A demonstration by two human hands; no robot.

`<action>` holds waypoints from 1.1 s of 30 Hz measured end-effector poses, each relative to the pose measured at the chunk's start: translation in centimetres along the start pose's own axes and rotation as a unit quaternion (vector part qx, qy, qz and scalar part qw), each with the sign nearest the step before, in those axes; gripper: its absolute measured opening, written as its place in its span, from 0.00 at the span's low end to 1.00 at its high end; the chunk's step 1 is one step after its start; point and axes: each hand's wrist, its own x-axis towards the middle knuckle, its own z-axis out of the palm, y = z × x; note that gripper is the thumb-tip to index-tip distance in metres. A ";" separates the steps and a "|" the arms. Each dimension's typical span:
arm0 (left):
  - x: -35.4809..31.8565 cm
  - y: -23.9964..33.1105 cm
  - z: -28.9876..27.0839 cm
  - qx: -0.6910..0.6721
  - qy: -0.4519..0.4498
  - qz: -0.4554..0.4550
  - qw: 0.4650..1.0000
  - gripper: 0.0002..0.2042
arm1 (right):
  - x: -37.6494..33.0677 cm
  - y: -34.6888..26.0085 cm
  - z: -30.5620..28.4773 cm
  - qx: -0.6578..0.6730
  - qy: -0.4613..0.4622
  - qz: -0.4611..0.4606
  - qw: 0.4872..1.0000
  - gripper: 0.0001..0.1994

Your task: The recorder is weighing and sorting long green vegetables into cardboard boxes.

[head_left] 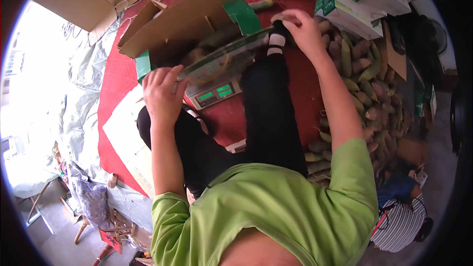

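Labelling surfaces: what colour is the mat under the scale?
Red; the mat under the scale shows best in the head view.

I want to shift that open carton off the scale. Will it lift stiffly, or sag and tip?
Probably sags: the carton is thin cardboard with loose open flaps. Likely heavy, since produce shows inside. It may tip, as it overhangs the scale; the left hand and right hand hold opposite ends.

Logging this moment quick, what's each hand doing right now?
Left hand: closed on the near flap edge of the cardboard box sitting on the scale.
Right hand: fingers curled at the box's far corner; firm grip cannot be told.
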 end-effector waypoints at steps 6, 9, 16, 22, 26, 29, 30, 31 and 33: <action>1.0 -0.7 -1.0 0.032 -0.115 -0.061 0.991 0.04 | 10.3 -9.1 5.0 -0.186 -0.046 -0.255 0.948 0.16; 1.2 -1.4 -1.0 0.089 -0.144 -0.021 0.985 0.05 | 12.8 -9.8 8.2 -0.318 -0.132 -0.265 0.901 0.18; -0.1 -3.1 -0.5 0.058 -0.066 -0.008 0.996 0.02 | 15.1 -9.7 10.2 -0.329 -0.236 -0.285 0.869 0.07; -3.6 -7.1 -4.1 0.046 0.026 -0.044 0.998 0.02 | 14.3 -18.9 11.7 -0.304 -0.277 -0.284 0.866 0.06; -9.0 -10.2 -6.9 0.044 0.059 -0.114 0.991 0.01 | 13.0 -24.9 14.4 -0.267 -0.275 -0.336 0.860 0.06; -13.0 -11.0 -9.9 0.064 0.075 -0.146 0.984 0.02 | 11.1 -29.1 16.7 -0.263 -0.264 -0.438 0.818 0.06; -14.3 -11.1 -11.0 0.075 0.089 -0.151 0.982 0.02 | 10.4 -30.3 17.6 -0.261 -0.264 -0.441 0.817 0.06; -15.6 -10.9 -12.4 0.090 0.093 -0.153 0.980 0.02 | 9.5 -31.4 18.7 -0.246 -0.253 -0.458 0.816 0.06; -18.1 -10.2 -15.7 0.129 0.087 -0.171 0.973 0.02 | 7.4 -33.4 20.8 -0.222 -0.245 -0.481 0.812 0.06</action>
